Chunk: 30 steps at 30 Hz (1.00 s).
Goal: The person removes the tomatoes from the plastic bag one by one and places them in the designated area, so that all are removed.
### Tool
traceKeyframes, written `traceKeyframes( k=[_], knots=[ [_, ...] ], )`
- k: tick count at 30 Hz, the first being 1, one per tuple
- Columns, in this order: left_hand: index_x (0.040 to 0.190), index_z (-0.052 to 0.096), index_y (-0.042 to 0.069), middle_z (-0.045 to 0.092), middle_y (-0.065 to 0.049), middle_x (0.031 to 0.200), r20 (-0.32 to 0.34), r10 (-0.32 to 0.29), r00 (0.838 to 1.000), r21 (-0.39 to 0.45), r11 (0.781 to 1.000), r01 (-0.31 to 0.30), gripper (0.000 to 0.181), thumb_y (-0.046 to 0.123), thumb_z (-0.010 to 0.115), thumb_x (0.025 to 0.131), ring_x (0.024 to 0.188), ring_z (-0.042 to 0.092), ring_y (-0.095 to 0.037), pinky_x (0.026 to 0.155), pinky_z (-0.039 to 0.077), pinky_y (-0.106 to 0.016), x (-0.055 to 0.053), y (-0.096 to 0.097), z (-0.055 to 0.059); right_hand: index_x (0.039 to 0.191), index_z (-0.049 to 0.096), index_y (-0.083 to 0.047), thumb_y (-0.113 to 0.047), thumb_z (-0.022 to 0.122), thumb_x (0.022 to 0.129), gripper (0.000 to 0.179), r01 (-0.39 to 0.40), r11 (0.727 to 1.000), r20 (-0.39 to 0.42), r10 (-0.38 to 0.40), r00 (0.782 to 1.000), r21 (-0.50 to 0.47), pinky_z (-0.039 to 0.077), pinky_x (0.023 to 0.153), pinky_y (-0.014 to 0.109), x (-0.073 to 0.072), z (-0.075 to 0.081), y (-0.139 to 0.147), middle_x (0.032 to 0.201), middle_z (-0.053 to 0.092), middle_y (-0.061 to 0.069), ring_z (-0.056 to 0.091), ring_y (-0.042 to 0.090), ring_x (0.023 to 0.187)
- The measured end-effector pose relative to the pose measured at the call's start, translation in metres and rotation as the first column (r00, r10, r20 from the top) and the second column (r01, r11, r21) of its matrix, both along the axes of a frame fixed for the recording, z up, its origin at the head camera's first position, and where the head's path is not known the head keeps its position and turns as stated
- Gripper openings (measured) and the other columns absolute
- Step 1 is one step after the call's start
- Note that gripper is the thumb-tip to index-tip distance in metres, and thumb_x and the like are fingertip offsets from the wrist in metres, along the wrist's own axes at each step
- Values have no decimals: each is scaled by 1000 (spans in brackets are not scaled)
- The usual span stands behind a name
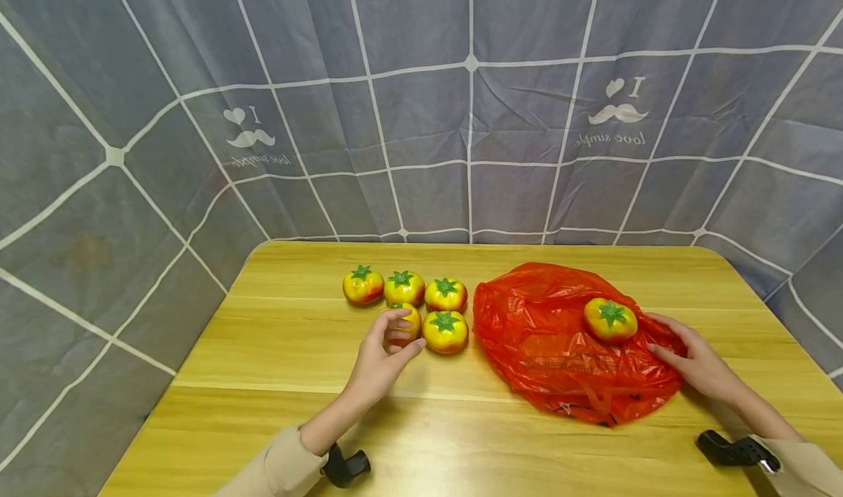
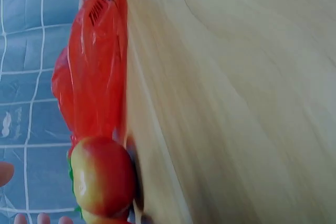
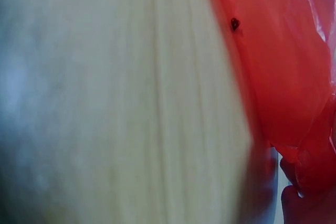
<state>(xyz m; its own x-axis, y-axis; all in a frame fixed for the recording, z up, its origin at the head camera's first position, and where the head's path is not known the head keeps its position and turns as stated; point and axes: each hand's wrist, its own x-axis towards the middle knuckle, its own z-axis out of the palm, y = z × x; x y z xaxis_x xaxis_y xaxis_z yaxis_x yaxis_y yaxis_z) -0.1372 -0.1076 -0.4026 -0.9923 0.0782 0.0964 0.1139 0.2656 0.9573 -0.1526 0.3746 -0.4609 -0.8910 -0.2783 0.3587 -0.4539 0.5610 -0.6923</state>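
My left hand hovers at the near tomato row, fingers bent and thumb spread apart. Its fingers partly cover a yellow-red tomato with a green star-shaped top. Just right of the thumb sits another tomato. In the left wrist view, the fingertips show apart from a tomato. My right hand grips the right edge of a crumpled red plastic bag, thumb on the near side. One tomato lies uncovered on the bag, close to that hand's fingers.
Behind the left hand, a back row holds a left tomato, a middle tomato and a right tomato. All stand on a wooden table. A grey checked curtain hangs along its far edge.
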Motion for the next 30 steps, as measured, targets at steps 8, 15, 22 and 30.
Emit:
traceKeyframes(
  k=[8,15,22,30],
  knots=[
    [129,49,2,57,-18,119,7,-72,997,45,996,71,48,10,69,86,105,56,-30,81,45,-25,1,19,2,131,42,13,11,59,86,48,3,1000,5,-3,1000,16,31,85,-4,0,-1,1,122,41,-39,41,-23,107],
    [131,48,5,57,-17,120,13,-121,993,64,991,120,50,10,69,86,107,56,-31,85,45,-32,-4,39,11,132,42,12,9,59,87,49,12,1000,17,-13,1000,18,30,85,-4,0,-1,1,122,40,-39,40,-24,107],
    [131,47,4,57,-17,123,-26,-141,990,89,986,143,49,11,68,86,110,55,-33,89,45,-39,-8,58,15,132,42,12,11,58,87,48,-2,1000,5,2,1000,1,31,85,-3,0,-2,1,122,43,-38,42,-23,107],
    [132,47,7,56,-18,124,-48,-197,979,129,971,202,49,13,67,87,110,55,-32,92,45,-44,-10,81,20,132,42,13,11,58,87,47,-7,1000,2,7,1000,-7,31,86,-3,-2,-4,1,121,44,-37,43,-22,107]
  ],
)
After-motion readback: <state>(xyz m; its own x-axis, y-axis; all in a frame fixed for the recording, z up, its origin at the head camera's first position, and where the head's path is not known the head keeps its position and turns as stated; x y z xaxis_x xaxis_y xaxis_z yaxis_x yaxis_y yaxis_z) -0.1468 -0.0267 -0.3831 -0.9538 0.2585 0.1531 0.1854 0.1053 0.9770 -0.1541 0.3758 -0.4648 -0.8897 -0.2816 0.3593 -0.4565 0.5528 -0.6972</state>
